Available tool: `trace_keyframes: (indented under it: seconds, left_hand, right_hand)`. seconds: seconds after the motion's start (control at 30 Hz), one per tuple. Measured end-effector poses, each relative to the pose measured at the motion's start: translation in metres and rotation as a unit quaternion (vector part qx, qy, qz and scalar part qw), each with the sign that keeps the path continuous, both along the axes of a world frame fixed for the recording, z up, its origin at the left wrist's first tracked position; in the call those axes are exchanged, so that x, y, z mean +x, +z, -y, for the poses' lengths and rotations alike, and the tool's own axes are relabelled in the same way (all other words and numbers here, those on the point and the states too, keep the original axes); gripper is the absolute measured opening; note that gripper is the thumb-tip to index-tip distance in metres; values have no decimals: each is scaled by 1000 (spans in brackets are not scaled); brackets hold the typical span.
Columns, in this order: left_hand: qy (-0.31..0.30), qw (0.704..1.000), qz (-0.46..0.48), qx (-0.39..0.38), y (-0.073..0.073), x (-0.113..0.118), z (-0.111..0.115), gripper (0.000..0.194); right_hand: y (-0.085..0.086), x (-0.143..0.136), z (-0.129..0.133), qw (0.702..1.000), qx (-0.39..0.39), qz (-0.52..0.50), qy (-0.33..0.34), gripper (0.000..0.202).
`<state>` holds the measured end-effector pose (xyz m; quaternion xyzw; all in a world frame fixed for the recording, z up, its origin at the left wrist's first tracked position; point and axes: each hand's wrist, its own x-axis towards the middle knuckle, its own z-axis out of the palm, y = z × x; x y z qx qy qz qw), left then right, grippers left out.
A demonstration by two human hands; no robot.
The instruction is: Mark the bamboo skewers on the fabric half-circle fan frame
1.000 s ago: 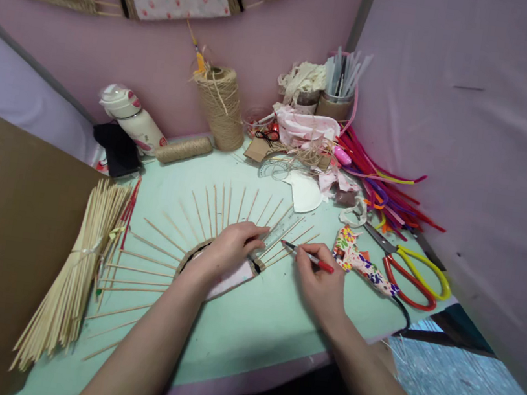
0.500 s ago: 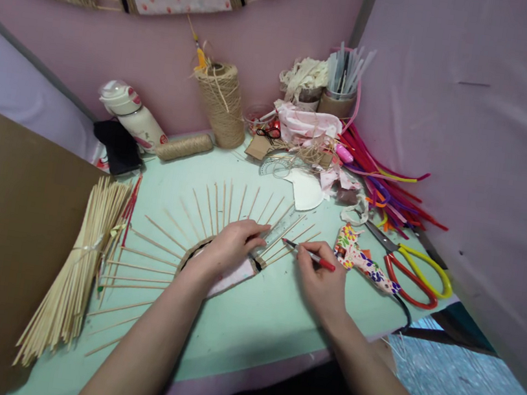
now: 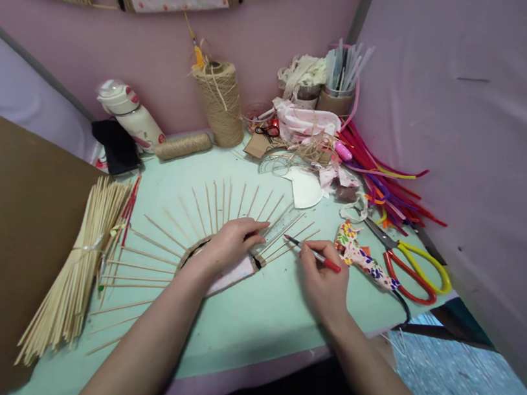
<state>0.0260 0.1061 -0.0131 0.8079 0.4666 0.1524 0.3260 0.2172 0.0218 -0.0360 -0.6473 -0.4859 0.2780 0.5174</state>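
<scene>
Pale green counter point(image 3: 243, 342), pink fabric wall behind; left hand point(image 3: 232, 245) pressing clear plastic ruler point(image 3: 280, 225), right hand point(image 3: 325, 281) gripping red pen point(image 3: 326, 260); beyond, cup of translucent sticks point(image 3: 334, 100).

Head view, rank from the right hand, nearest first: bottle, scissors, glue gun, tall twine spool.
1. Glue gun: just right of the right hand.
2. Scissors: also right, beyond the glue gun.
3. Tall twine spool: back, left of the hand.
4. Bottle: back left, past the spool.
</scene>
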Motion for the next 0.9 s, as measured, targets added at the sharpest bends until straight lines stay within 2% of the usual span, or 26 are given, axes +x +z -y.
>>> trace_keyframes:
  seconds: [0.13,0.23,0.4,0.63,0.9]
  left_hand:
    - [30,998,53,14,3,0,2,31]
    - [25,996,79,26,6,2,4,30]
    - [-15,999,47,4,4,7,6,31]
    - [-14,1000,-3,-10,3,8,5,31]
    - [-19,1000,-2,-19,2,7,5,31]
  right_hand:
    - [3,1,4,1000,14,0,-15,18]
    - [5,4,10,1000,21,6,-20,17]
    - [7,10,24,1000,10,18,-10,15]
    - [0,10,28,1000,-1,25,3,15]
    - [-2,11,28,1000,3,25,6,14]
